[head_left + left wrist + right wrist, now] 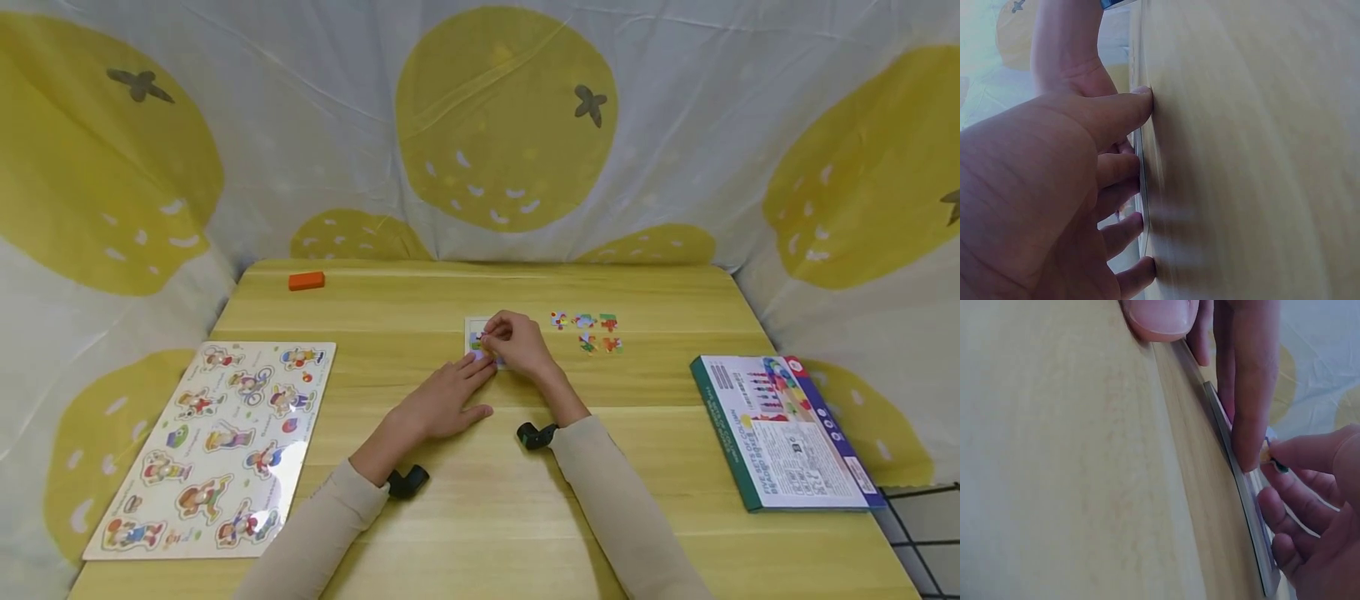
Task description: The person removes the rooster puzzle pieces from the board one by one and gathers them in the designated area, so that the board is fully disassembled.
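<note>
A small jigsaw board (472, 322) with a pale rim lies flat near the middle of the table, mostly covered by both hands. My left hand (444, 398) rests palm down, its extended fingertips touching the board's near edge; the thumb is spread out to the side on the table. Over the board, my right hand (521, 346) pinches a small jigsaw piece (1266, 452) between thumb and fingers. In the right wrist view that piece is held just above the board, beside the left fingers. Several loose jigsaw pieces (587, 320) lie to the right of the board.
At the left lies a large picture board (318, 400) of cartoon figures. An orange block (306, 281) sits at the back left. A flat boxed set (787, 433) lies at the right edge. Behind the table (480, 517) hangs a fruit-print curtain (315, 150).
</note>
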A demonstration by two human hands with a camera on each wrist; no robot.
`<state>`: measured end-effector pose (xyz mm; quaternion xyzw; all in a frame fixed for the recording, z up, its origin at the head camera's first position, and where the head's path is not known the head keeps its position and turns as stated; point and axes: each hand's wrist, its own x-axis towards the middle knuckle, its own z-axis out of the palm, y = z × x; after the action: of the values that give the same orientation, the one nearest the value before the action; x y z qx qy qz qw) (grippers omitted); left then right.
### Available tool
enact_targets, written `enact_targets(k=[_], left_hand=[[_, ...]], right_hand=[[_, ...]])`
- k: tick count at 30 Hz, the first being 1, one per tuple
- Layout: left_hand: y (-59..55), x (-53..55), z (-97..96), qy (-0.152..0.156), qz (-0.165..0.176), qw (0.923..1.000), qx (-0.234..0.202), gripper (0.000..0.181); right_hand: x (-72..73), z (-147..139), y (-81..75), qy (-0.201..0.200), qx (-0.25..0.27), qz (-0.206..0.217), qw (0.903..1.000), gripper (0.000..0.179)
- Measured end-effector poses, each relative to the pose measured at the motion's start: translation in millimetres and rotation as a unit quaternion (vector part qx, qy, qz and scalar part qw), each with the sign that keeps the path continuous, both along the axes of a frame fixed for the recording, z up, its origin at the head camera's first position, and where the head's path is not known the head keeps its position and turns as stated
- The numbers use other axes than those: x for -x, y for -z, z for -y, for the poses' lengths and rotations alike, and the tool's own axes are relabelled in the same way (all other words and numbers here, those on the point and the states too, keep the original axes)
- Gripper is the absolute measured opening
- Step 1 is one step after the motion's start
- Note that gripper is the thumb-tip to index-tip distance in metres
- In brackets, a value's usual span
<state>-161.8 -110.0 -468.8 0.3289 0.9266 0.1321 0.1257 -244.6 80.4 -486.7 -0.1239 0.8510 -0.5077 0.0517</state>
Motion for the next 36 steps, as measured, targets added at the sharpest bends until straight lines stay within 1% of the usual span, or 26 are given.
enact_targets(k=[3,7,11,15,19,24,29,36], left_hand=[[-1.0,-0.3,0.0,0.003,0.000,1.0000,-0.008,0.071],[-1.9,-0.8,0.1,0.001,0.001,0.9998,-0.021,0.070],[-1.0,-0.5,0.1,-0.004,0.002,0.9998,-0.020,0.071],[0.0,-0.1,0.5,-0.003,0.001,0.9998,-0.021,0.071],[1.0,0.2,1.0,-0.001,0.002,0.9998,-0.022,0.072],[1.4,-0.1,0.7,0.000,0.004,0.9997,-0.022,0.073],[2.6,-1.6,0.5,0.006,0.004,0.9996,-0.029,0.071],[4.1,-0.6,1.1,0.003,-0.003,0.9998,-0.018,0.072]], right_hand=[[0.2,-2.6,-1.3,0.004,0.017,-0.002,0.9998,0.007],[0.8,-8.5,-3.8,0.007,0.026,-0.012,0.9996,0.008],[1.3,-17.4,-5.9,0.010,0.032,-0.018,0.9993,0.007],[0.1,-30.7,-8.2,0.013,0.043,-0.015,0.9989,0.008],[-3.0,-48.2,-9.5,0.027,0.047,-0.005,0.9986,0.009],[-6.8,-74.8,-10.6,0.046,0.025,-0.010,0.9986,0.012],[-9.9,-101.2,-11.2,0.054,0.003,0.000,0.9985,0.016],[-9.3,-122.3,-12.0,0.068,-0.030,0.007,0.9972,0.015]])
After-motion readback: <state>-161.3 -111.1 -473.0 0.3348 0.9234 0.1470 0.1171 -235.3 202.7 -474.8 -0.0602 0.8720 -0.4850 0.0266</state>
